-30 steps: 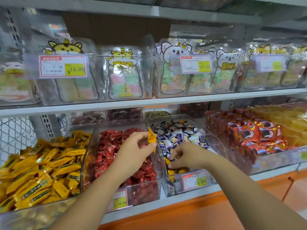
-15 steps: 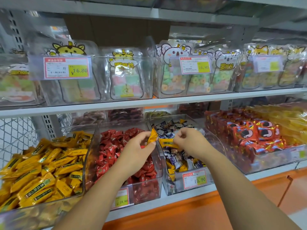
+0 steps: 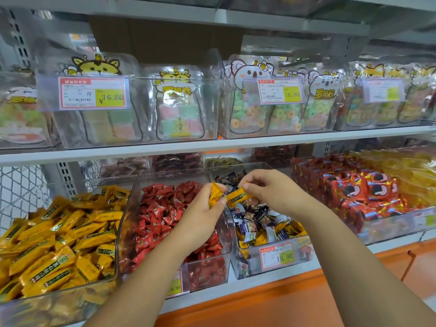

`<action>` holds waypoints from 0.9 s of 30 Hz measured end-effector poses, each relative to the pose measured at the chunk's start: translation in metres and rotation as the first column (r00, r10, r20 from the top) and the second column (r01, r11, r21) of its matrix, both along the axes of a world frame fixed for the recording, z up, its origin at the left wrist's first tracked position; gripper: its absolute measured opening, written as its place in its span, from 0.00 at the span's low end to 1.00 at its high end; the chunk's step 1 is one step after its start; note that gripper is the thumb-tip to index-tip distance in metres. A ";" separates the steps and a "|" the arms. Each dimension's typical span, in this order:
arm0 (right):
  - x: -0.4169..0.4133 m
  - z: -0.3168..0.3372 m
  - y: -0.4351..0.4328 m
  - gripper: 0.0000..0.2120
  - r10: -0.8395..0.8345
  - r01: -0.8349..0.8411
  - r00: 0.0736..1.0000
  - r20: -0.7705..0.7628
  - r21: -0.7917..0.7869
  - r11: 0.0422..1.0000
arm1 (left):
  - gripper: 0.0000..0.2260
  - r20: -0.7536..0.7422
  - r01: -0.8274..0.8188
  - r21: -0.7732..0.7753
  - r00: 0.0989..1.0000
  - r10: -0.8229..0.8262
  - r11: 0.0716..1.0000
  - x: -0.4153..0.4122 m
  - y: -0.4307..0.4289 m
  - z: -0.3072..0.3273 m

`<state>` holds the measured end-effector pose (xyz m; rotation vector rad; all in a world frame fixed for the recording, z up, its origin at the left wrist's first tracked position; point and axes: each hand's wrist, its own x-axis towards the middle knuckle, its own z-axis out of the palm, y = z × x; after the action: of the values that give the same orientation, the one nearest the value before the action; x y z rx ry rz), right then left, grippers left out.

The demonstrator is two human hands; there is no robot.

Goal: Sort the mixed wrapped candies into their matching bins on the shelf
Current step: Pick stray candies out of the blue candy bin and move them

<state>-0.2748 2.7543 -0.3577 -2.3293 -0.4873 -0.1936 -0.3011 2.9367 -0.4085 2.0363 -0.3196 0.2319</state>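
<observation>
Head view | left hand [image 3: 200,220] pinches one yellow candy [image 3: 214,195], right hand [image 3: 271,192] pinches a second yellow candy [image 3: 237,197] | both above the mixed bin [image 3: 250,264] | neither in the yellow bin [image 3: 70,300] yet | more yellow strays [image 3: 243,247] left inside

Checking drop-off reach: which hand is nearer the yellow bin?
Left. The left hand, pinching a candy, is over the red bin, beside the yellow bin; the right hand, pinching another, is farther right over the mixed bin.

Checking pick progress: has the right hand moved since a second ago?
Yes. The right hand has risen out of the mixed bin, away from its price tag, holding a yellow candy.
</observation>
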 end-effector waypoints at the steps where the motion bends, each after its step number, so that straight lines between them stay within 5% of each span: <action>1: 0.000 0.000 0.001 0.07 0.021 -0.021 1.000 -0.006 0.020 1.000 | 0.08 -0.008 0.030 0.008 1.000 -0.030 1.000 0.000 -0.002 0.000; 7: -0.006 0.000 -0.008 0.09 0.124 -0.078 0.978 -0.165 0.260 0.962 | 0.04 0.054 0.007 -0.052 0.999 -0.004 0.999 0.002 -0.017 -0.002; 10: 0.002 -0.007 -0.038 0.08 -0.055 0.027 0.975 -0.215 -0.133 0.991 | 0.00 0.017 -0.034 -0.088 0.999 0.036 0.996 0.005 -0.018 -0.004; 12: 0.006 -0.017 -0.053 0.05 -0.139 0.032 0.963 -0.233 -0.411 0.911 | 0.02 0.002 -0.045 -0.129 0.999 0.045 0.991 0.006 -0.018 -0.006; 16: 0.004 -0.035 -0.053 0.18 -0.140 -0.024 0.958 -0.251 -0.555 0.832 | 0.05 0.017 -0.054 -0.135 0.998 0.057 0.989 0.007 -0.020 -0.005; 23: 0.007 -0.055 -0.059 0.02 -0.114 0.045 0.974 -0.194 -0.326 0.944 | 0.05 0.001 -0.032 -0.115 0.999 0.032 0.993 0.003 -0.022 -0.002; 27: 0.011 -0.055 -0.061 0.08 -0.143 0.112 0.977 -0.158 -0.188 0.976 | 0.04 -0.038 -0.043 -0.120 0.999 0.038 0.992 0.004 -0.023 -0.004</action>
<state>-0.2639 2.6931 -0.4130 -2.5279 -0.2789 -0.0098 -0.2974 2.9141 -0.4121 1.9261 -0.2366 0.2345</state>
